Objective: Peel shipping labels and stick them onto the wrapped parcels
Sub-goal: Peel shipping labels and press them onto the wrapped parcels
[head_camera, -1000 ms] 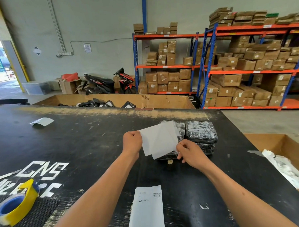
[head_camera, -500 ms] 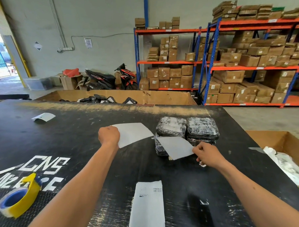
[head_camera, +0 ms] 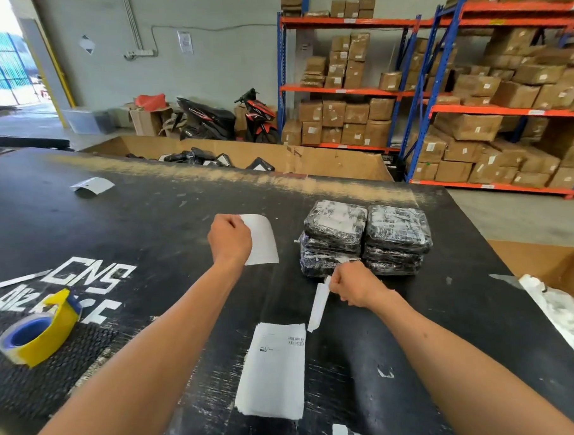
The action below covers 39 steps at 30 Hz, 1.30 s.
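The right hand [head_camera: 354, 286] pinches a thin, floppy label [head_camera: 318, 306] just in front of the parcels [head_camera: 365, 237]; the left hand [head_camera: 229, 241] grips the backing sheet [head_camera: 263, 239] beside them. An edge hold looks safest.

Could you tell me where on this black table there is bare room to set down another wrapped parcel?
Bare tabletop lies between the loose sheet, the left hand and the painted lettering. Another patch sits right of the parcel stack, before the cardboard bin. It is crowded between the right hand and the label sheets.
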{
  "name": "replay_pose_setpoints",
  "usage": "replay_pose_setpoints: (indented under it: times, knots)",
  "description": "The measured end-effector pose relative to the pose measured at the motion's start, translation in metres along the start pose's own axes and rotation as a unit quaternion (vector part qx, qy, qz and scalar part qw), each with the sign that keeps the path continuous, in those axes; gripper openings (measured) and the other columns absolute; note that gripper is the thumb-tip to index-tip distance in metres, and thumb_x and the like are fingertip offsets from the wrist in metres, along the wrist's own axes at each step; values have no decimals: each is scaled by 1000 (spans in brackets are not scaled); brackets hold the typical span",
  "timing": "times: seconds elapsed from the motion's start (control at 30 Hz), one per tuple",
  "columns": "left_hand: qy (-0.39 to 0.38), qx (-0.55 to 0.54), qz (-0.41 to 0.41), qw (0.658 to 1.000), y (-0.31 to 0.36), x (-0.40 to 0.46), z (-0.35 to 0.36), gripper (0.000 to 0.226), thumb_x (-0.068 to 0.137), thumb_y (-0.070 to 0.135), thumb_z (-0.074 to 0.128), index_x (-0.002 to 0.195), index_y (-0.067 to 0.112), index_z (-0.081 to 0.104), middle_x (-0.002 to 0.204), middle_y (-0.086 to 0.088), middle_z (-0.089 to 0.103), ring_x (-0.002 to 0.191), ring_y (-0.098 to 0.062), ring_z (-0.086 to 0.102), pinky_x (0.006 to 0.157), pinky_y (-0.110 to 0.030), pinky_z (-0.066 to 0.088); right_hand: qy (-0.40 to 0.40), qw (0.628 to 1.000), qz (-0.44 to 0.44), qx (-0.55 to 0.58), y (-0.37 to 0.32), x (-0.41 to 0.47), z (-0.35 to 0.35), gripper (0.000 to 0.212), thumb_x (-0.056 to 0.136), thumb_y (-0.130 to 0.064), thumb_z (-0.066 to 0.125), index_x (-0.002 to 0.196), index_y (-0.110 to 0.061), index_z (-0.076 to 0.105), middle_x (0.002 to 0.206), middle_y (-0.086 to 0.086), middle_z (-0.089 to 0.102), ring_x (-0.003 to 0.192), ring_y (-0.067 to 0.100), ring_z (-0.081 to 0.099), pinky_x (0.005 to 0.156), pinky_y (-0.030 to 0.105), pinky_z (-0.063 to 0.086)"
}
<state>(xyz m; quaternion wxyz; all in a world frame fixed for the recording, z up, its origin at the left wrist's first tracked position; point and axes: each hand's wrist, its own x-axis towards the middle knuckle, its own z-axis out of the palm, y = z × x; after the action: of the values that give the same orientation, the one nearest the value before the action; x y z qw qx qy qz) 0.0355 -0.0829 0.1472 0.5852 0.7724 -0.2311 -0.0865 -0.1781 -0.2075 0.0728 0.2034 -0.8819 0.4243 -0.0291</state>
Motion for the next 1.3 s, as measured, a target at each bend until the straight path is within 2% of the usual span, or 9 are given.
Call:
replay_pose_setpoints:
  times: [0.23,0.4,0.5,0.73,0.83,0.93,1.03,1.17,1.3]
  knots:
    - [-6,-1,35,999,9,-21,34,16,103,20,44,96,12,56,98,-5,64,83,-17,58,64,-28,45,-17,994,22,104,1,14,-7,41,100,-37,60,73,-7,65,70,17,70,55,21,63,66,42,61]
    - [4,20,206,978,27,-43,74,17,102,21,47,96,11,60,93,0,62,83,-16,59,71,-29,45,-11,870,99,483,-1,12,-67,57,98,-56,55,100,-3,74,90,14,77,70,22,71,63,33,61]
    - [-38,43,370,927,40,-65,109,13,101,21,51,100,12,60,91,4,58,75,-13,57,67,-30,46,-26,833,93,545,11,12,-108,67,87,-69,59,106,-6,73,97,12,78,78,23,73,70,34,59]
    - [-78,132,621,769,66,-95,184,21,95,19,54,99,4,69,91,-12,63,72,-30,60,63,-40,50,53,842,88,530,64,-6,-163,12,92,-13,70,101,-5,73,86,6,75,65,11,70,64,25,62]
    - [-106,88,504,852,73,-96,196,34,100,39,51,114,13,69,111,-5,59,98,-23,58,87,-38,46,105,836,74,533,92,-10,-172,14,98,-16,65,108,-9,71,93,5,76,72,11,69,66,25,60]
    - [-178,8,228,957,87,-91,202,56,97,62,40,127,19,59,126,0,54,116,-18,52,100,-38,43,144,809,68,566,120,-11,-176,10,101,-17,62,107,-12,68,104,8,78,83,17,72,66,27,58]
    - [-350,-121,-6,929,103,-80,211,48,94,56,55,112,12,64,109,-2,72,101,-21,69,89,-38,57,160,789,55,591,141,-10,-177,8,100,-15,63,106,-11,65,106,11,78,84,19,72,70,29,57]
    - [-342,-181,6,922,106,-72,231,20,94,14,67,109,2,69,107,-9,75,94,-21,72,72,-26,60,164,790,62,587,155,-2,-175,6,99,-12,65,105,-12,65,102,11,78,79,17,74,63,25,59]
    - [-304,-109,22,946,101,-53,256,12,91,10,70,101,4,70,103,-9,74,95,-24,70,84,-37,59,170,837,89,513,167,12,-168,19,90,-5,74,105,-14,67,101,9,77,78,16,72,67,27,59]
